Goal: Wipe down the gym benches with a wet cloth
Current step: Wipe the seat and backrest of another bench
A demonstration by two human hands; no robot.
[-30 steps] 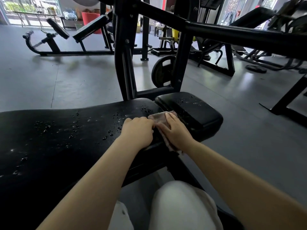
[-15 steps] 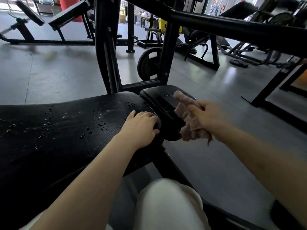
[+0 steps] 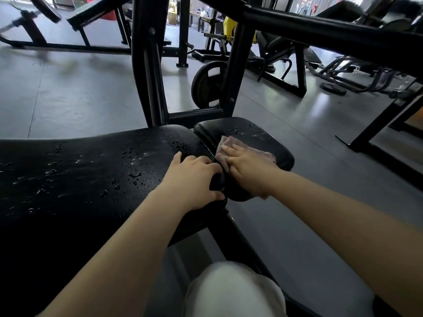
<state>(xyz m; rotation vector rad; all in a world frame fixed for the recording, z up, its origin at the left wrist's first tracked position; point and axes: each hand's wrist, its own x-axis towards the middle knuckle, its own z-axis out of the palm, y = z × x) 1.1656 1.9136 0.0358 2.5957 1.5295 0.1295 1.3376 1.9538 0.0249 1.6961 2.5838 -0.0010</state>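
Here the left hand (image 3: 194,177) rests on the end of the long black pad (image 3: 87,175), its fingers curled over the pad's edge and gripping it, with the thumb on the near side. Water drops (image 3: 135,175) lie scattered across this surface, thickest just left of the hand.

The right hand (image 3: 246,167) lies flat on the cloth (image 3: 231,143), fingers straight and close together, pressing it down on the small pad (image 3: 256,133). The cloth is pale pink and crumpled; it covers the near left part of that pad, touching the gap between the two pads, and shows beyond the fingertips and at the right of the hand. A few drops sit on the far part of the small pad.

A black frame (image 3: 151,65) stands upright just behind the pads, and a weight plate (image 3: 207,84) leans beside its right post. A thick black bar (image 3: 332,33) crosses the upper right. The floor (image 3: 68,92) is grey. Another bench (image 3: 91,17) stands far off at the upper left. A knee in white cloth (image 3: 233,291) shows at the bottom.
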